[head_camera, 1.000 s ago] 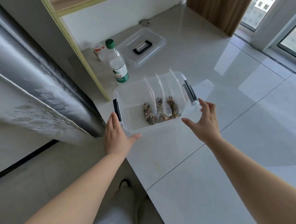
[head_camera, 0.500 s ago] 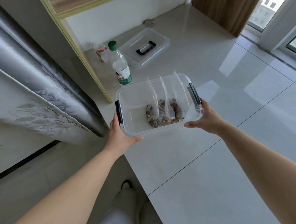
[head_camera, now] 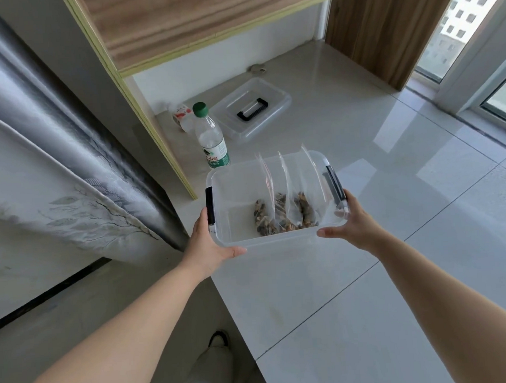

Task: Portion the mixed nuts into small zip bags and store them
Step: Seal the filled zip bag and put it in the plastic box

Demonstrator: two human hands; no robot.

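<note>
So I had the clear storage box [head_camera: 234,192] between both hands, my left hand [head_camera: 207,244] wrapped round its left end just under the black latch [head_camera: 210,205], thumb hooked along the near rim, and my right hand [head_camera: 351,223] gripping the right end below the other latch [head_camera: 334,186], thumb out along the near edge too. Both hands were grasping the box and nothing else. Inside it stood three small zip bags [head_camera: 282,201], upright and side by side toward the right half, each with a clump of mixed nuts [head_camera: 280,219] at the bottom and its top sticking up past the rim. The box ran long from left to right across me, so each hand had a short end and the weight sat a touch nearer my right. The thing that mattered next was the lid [head_camera: 252,108]: it lay flat on the tiled ledge [head_camera: 361,143] well beyond the box, straight ahead and a little right, handle up, with the green-capped water bottle [head_camera: 211,137] standing just left of that line. My guess was that the right hand was nearer to it, though the tall bags might foul the lid.
</note>
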